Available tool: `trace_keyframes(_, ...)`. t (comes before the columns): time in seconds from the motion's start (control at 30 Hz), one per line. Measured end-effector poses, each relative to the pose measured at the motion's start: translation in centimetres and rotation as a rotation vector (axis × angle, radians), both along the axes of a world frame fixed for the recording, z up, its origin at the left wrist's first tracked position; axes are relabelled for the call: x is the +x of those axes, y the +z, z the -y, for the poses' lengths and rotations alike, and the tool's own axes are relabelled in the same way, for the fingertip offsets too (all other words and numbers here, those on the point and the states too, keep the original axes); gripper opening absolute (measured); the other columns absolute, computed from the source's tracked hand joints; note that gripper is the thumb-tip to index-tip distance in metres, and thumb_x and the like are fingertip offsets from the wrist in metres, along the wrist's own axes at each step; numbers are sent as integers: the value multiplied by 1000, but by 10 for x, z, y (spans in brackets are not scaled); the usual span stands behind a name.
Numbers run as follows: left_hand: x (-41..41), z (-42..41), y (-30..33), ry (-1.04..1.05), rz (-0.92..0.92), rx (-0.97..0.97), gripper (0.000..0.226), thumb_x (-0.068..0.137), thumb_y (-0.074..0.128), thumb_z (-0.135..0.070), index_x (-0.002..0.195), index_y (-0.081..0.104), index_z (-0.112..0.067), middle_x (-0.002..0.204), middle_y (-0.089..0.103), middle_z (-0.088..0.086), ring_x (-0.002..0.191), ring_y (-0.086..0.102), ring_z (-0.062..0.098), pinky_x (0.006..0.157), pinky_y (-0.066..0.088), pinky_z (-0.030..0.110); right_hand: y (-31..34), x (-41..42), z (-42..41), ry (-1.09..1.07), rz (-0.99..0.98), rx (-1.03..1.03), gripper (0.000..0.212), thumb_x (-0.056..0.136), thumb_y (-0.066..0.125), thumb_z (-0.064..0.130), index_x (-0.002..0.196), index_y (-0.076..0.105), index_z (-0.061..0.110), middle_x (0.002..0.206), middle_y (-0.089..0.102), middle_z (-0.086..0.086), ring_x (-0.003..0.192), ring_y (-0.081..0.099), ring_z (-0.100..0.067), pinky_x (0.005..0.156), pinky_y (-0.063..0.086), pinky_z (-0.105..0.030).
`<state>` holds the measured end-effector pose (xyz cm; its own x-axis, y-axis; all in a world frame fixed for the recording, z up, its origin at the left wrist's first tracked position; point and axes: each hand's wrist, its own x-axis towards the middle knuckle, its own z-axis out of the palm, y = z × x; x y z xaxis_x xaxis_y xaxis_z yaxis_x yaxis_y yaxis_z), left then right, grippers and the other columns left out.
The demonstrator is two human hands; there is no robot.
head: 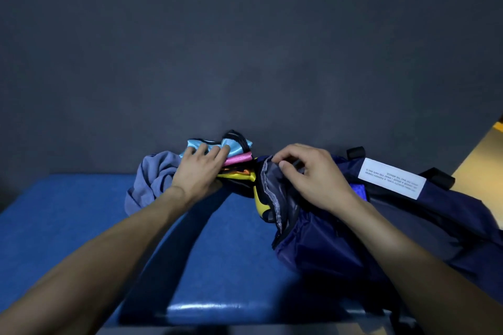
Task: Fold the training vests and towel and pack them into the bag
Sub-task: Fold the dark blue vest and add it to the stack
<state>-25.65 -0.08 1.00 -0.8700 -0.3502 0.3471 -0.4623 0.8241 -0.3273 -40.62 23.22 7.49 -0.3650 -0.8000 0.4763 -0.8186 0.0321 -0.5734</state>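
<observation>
A stack of folded training vests, light blue on top, then pink and yellow, lies at the back of the blue bench. My left hand rests on top of the stack, fingers spread over the light blue vest and thumb under the pile's near side. A crumpled grey-blue towel lies just left of the stack. The dark navy bag lies on its side to the right, mouth facing the vests. My right hand pinches the bag's upper rim and lifts its grey lining. A yellow vest edge sits at the mouth.
The blue padded bench runs under everything, with a dark grey wall right behind it. A white label is sewn on the bag, and black strap buckles stick out at its back. A tan floor strip shows at far right.
</observation>
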Motion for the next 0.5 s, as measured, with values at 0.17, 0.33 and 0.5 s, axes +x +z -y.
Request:
trace_keyframes(0.17, 25, -23, 77, 47, -210, 83, 76, 65, 79, -44, 127, 50, -13, 104, 66, 7, 96, 58, 35, 77, 48, 45, 5, 44, -16, 192, 380, 149, 37, 90, 49, -11, 97, 75, 14, 86, 76, 5, 79, 73, -11, 77, 58, -34)
trace_keyframes(0.33, 40, -79, 156, -124, -442, 57, 83, 65, 79, -42, 136, 48, -12, 112, 66, 7, 94, 56, 34, 71, 42, 39, 16, 73, -22, 349, 763, 252, 48, 95, 38, -15, 128, 61, 12, 119, 71, -9, 99, 72, -18, 83, 57, -30)
trace_keyframes(0.5, 28, -142, 179, -541, -389, -15, 78, 71, 61, -52, 137, 53, -11, 118, 68, 4, 92, 55, 29, 78, 47, 39, 36, 46, -57, 357, 1290, 14, 42, 108, 33, 22, 127, 64, 1, 128, 66, -25, 116, 67, -36, 96, 57, -42)
